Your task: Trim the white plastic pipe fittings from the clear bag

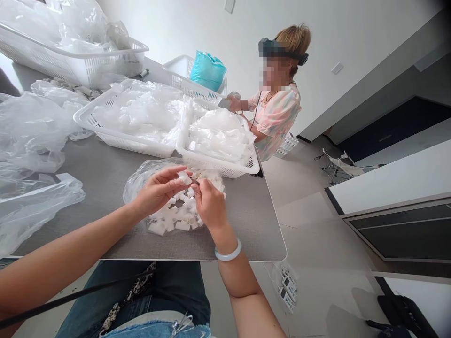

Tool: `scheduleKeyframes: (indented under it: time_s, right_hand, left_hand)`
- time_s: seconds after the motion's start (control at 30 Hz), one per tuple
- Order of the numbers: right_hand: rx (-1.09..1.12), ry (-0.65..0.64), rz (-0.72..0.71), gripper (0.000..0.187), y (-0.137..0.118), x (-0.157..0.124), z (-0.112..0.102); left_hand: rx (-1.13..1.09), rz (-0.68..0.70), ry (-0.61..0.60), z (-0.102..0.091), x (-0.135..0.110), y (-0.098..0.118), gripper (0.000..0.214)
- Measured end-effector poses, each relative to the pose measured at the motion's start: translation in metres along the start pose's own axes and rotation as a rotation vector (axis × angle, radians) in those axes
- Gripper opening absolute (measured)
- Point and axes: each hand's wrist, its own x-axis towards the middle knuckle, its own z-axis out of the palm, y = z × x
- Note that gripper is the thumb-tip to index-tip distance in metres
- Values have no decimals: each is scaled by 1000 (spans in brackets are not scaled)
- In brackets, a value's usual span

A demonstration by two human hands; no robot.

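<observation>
While the left hand (158,188) pinches, the white tube (184,178) slants rightward.

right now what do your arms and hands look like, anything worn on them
The left arm and right arm are bare, with no sleeves or gloves on the left hand or right hand. A pale bangle circles the right wrist; a thin black cord crosses the left arm.

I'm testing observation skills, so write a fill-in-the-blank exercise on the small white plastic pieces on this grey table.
1. The pale round bangle sits on the wrist of the person's ____ hand.
2. The small white plastic pieces lie heaped on a crumpled clear plastic ____.
3. The crumpled turquoise plastic bag stands in a white slotted plastic ____.

Missing words: right; bag; basket.
</observation>
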Motion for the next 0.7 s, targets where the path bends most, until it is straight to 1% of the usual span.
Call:
scheduleKeyframes:
  time_s: [0.13, 0.37, 0.5, 0.7]
  right_hand:
    - [-50, -25, 11, 48, -2, 0, 6]
    - [-48, 4, 2, 50, -1, 0, 10]
    - [-49, -14, -23, 51, -2, 0, 10]
    - [-86, 0, -45, 55, -4, -1, 11]
  left_hand:
    - [-7, -22, -16, 2, -3, -2, 34]
    - [23, -28, -7, 0, -4, -3, 41]
    - [84, -24, 18, -1, -4, -1, 37]
    - [111, 11, -14, 0, -3, -1, 30]
